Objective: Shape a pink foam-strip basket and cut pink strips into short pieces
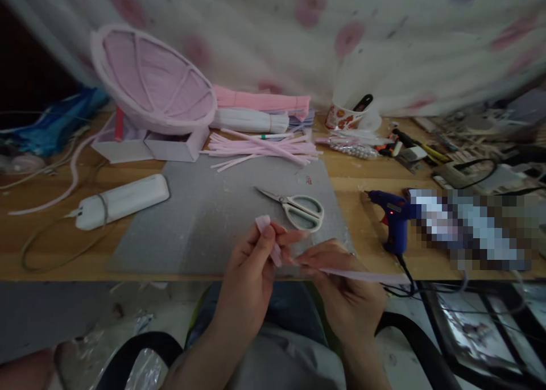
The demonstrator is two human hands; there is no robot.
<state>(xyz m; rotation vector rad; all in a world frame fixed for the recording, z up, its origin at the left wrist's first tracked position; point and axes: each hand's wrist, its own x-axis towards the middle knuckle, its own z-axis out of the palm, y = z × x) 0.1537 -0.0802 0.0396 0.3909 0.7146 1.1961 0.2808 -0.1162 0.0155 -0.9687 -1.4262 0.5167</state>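
My left hand (pixel 256 265) is closed, pinching the curled end of a pale pink pipe cleaner (pixel 268 236) between thumb and fingers at the near edge of the table. My right hand (pixel 336 276) is closed on the same pink pipe cleaner, whose long straight part (pixel 367 276) runs off to the right past my fingers. Both hands hover over the front edge of a grey mat (pixel 205 219). White-handled scissors (pixel 298 208) lie shut on the mat just behind my hands.
A loose pile of pink pipe cleaners (pixel 264 148) and bundled ones (pixel 260 101) lie at the back. A pink woven basket (pixel 153 83) leans on white boxes. A blue glue gun (pixel 392 214) stands right, a white power strip (pixel 123 199) left, a mug (pixel 347 114) behind.
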